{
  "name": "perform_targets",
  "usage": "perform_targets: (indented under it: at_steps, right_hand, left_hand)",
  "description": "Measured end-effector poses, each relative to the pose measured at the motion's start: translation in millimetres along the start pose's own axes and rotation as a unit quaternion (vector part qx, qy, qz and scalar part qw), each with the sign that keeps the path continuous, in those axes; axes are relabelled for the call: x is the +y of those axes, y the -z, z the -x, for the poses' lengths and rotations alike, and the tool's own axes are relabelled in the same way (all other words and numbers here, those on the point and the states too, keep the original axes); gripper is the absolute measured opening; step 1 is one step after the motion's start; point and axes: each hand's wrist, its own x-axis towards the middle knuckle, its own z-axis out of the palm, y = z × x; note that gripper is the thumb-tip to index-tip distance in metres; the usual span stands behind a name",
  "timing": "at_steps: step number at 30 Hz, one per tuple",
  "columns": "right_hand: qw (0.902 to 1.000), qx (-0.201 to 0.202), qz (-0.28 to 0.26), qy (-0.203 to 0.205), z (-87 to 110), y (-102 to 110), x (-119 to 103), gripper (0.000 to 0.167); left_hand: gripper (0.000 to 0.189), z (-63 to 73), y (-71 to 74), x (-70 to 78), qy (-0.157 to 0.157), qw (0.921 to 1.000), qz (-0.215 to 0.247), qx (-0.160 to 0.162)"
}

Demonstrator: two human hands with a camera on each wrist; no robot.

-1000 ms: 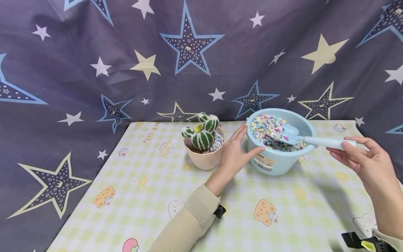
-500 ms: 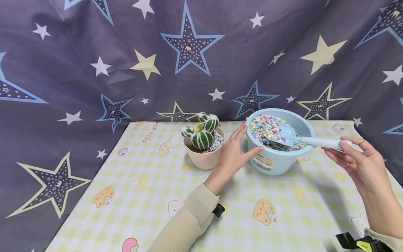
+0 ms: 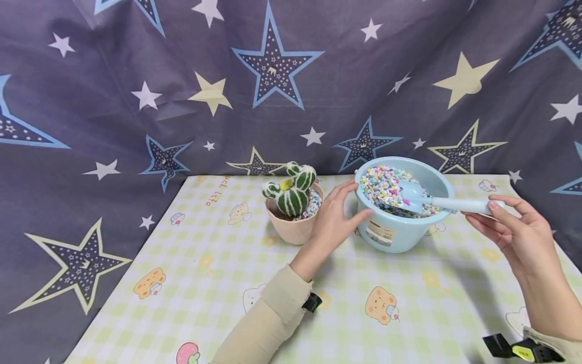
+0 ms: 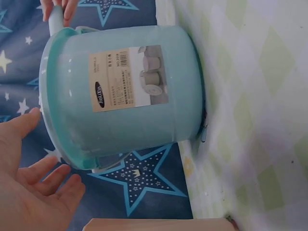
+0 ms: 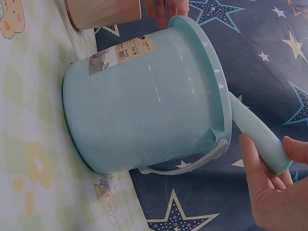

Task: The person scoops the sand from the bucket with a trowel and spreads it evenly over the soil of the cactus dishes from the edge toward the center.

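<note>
A light blue bucket [image 3: 394, 232] with a paper label holds many small multicoloured pebbles [image 3: 382, 184]. Lying in them is the head of a pale blue scoop [image 3: 464, 204], its handle sticking out over the right rim. My right hand [image 3: 529, 235] pinches the end of that handle between thumb and fingers, as the right wrist view also shows. My left hand [image 3: 334, 217] is spread at the bucket's left side, fingertips right by the rim in the left wrist view, holding nothing. Behind that hand stands a peach flowerpot [image 3: 291, 230] with a green-and-white cactus [image 3: 293, 199] and pebbles in it.
A checked tablecloth [image 3: 204, 303] printed with cartoon bears covers the table. A dark curtain [image 3: 182, 50] with star patterns hangs along the back edge. The bucket's thin handle [image 5: 192, 166] hangs down its side.
My left hand has drawn back slightly from the bucket, down and left. My right hand and the scoop have shifted a little to the left, the scoop head further into the pebbles.
</note>
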Motion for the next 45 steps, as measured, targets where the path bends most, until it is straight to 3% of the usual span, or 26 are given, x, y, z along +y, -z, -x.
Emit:
perform_targets:
  at_steps: [6, 14, 21, 30, 38, 45]
  right_hand:
    - [0.9998, 0.001, 0.017, 0.01, -1.3, -3, 1, 0.022]
    - [0.9999, -0.01, -0.007, 0.003, -3.7, -11, 2, 0.025]
    - [0.9998, -0.02, -0.001, -0.002, -7.4, -22, 5, 0.024]
    - [0.9988, -0.041, 0.001, -0.026, -17.7, -37, 7, 0.025]
    - [0.9977, -0.052, 0.02, -0.039, -29.2, -51, 13, 0.021]
    - [0.9963, -0.047, 0.044, -0.056, -35.6, -62, 16, 0.018]
  left_hand:
    - [0.067, 1.4, 8.2, 3.2, -0.013, 0.9999, -0.004, 0.001]
    - [0.063, 6.7, 22.1, 8.1, -0.034, 0.9992, 0.017, 0.008]
    - [0.056, 13.1, 41.9, 12.5, -0.058, 0.9972, 0.028, 0.037]
    - [0.036, 18.8, 79.1, 17.0, -0.084, 0.9899, 0.068, 0.092]
    - [0.031, 21.4, 114.0, 5.4, -0.105, 0.9752, 0.108, 0.162]
    - [0.034, 26.6, 133.0, -17.1, -0.075, 0.97, 0.117, 0.199]
